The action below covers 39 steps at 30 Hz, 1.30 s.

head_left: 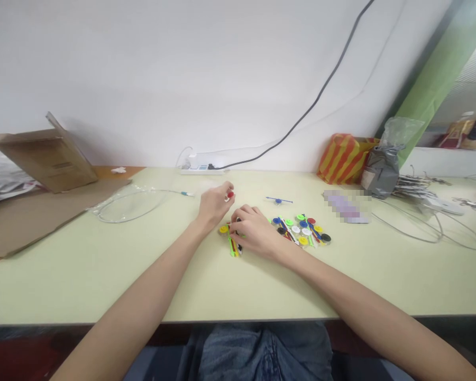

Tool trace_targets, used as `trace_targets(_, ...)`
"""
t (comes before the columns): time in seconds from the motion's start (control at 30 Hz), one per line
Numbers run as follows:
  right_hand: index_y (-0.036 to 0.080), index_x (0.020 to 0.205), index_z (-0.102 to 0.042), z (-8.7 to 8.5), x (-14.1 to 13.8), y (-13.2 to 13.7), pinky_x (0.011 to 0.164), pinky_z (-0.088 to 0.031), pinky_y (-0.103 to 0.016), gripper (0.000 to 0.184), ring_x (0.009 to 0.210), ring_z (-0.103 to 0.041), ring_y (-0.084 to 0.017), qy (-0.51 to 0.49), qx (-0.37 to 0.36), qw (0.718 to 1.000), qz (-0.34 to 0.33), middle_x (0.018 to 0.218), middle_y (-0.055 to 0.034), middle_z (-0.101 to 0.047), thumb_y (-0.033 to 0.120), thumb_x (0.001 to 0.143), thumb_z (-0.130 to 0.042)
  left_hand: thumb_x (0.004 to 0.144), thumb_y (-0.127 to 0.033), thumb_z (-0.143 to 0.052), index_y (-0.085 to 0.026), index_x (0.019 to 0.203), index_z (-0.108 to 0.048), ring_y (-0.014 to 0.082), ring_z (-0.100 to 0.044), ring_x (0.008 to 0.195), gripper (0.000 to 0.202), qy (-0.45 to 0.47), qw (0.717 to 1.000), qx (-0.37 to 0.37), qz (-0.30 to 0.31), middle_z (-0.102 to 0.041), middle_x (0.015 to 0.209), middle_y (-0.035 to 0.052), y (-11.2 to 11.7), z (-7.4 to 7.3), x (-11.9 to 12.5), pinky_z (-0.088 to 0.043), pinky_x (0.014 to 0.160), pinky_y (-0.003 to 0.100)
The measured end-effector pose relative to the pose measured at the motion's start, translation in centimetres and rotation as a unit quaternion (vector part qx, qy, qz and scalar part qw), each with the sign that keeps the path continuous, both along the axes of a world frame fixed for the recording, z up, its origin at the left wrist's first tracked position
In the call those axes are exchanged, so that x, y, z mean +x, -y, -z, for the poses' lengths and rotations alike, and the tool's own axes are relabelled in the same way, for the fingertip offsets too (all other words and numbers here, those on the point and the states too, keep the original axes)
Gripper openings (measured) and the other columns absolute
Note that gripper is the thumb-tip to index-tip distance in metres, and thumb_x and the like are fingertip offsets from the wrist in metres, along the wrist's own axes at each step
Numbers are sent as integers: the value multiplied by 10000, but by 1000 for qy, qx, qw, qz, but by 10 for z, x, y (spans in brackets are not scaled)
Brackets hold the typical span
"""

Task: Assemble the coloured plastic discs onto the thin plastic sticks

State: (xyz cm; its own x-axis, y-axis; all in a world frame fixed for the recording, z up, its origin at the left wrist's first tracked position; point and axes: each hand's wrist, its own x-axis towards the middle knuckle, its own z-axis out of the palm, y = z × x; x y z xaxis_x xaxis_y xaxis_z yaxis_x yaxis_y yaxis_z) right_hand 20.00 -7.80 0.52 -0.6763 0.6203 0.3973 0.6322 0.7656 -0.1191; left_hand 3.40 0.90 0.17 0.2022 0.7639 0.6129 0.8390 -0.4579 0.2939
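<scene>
My left hand (214, 203) hovers just above the pale green table (103, 264), fingers pinched on a small red disc (230, 194). My right hand (254, 230) rests on the table with fingers curled over a small cluster of toy pieces (232, 244): a yellow disc, a black disc, and green, red and yellow sticks. Just right of that hand lies a pile of coloured discs and sticks (301, 230) in blue, green, white, yellow, red and black. Behind the pile lies one assembled piece, a blue stick through a blue disc (278, 200).
A white power strip (201, 169) with a black cable sits at the wall. A clear looped cable (130, 203) lies left, cardboard (43, 159) beyond it. An orange-striped bag (343, 156), a grey bag (381, 169) and white cables (432, 222) are right.
</scene>
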Motion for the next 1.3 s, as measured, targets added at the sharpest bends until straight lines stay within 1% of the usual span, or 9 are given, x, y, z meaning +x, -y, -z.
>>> trace_targets(0.3,165,833,-760,-5,-13,-7,920,-371,-412,135,1073,-477,-262,55,-11,998,-3,1014,-121,-647,138,903,-649,852,-228,-617,-262,1029,-644,221,-704,791,183,19,1000,-12,2,-754,882,20,4,-2,-2,-470,710,307)
trace_targets(0.43,154,813,-748,-18,-17,-9,882,-380,-404,129,1045,-504,-260,56,-30,998,-8,984,-120,-660,103,881,-651,850,-255,-650,-237,1073,-647,206,-715,787,223,107,993,-32,33,-760,931,41,5,-5,-5,-513,752,315)
trace_targets(0.53,166,806,-725,-31,-11,-10,861,-396,-387,89,1009,-525,-248,-7,-69,997,-24,957,-94,-663,130,874,-681,815,-274,-696,-208,1052,-673,196,-723,767,248,210,974,-61,62,-758,919,59,6,-7,-6,-542,759,314)
trace_targets(0.67,193,825,-675,-41,10,-16,925,-417,-367,74,1026,-548,-219,-168,-107,978,-64,1001,-65,-651,176,894,-655,774,-333,-732,-178,968,-693,191,-719,674,251,300,945,-92,97,-736,819,49,8,-9,-3,-561,659,301)
trace_targets(0.8,209,856,-591,-35,39,-28,1001,-395,-430,94,1146,-533,-245,-343,-45,937,40,1154,-95,-633,265,931,-587,739,-367,-765,-147,985,-693,218,-742,689,337,355,908,-162,154,-723,771,54,15,-8,10,-588,642,310)
trace_targets(0.87,215,863,-546,-27,53,-31,964,-424,-429,136,1112,-568,-242,-402,-55,911,68,1119,-96,-657,317,954,-542,734,-369,-777,-146,1011,-702,233,-756,728,363,360,893,-203,180,-726,784,57,23,-7,20,-607,677,330)
trace_targets(1.03,220,848,-479,-17,68,-26,759,-468,-327,174,770,-603,-165,-459,-142,876,37,792,-10,-634,343,968,-508,792,-355,-747,-181,1128,-718,219,-758,766,380,324,884,-232,243,-739,861,50,49,-9,44,-609,706,311)
trace_targets(1.17,214,840,-512,-24,66,-20,662,-450,-280,158,702,-568,-137,-465,-131,875,25,759,7,-606,327,941,-557,788,-365,-759,-173,1125,-737,196,-725,686,389,326,881,-236,250,-735,826,46,64,-12,57,-587,624,287)
trace_targets(1.3,193,823,-582,-25,64,-22,588,-435,-263,193,622,-545,-123,-472,-187,862,-15,676,18,-582,354,930,-584,787,-369,-757,-161,1029,-769,171,-678,632,320,319,879,-249,252,-725,775,34,70,-13,63,-548,572,265)
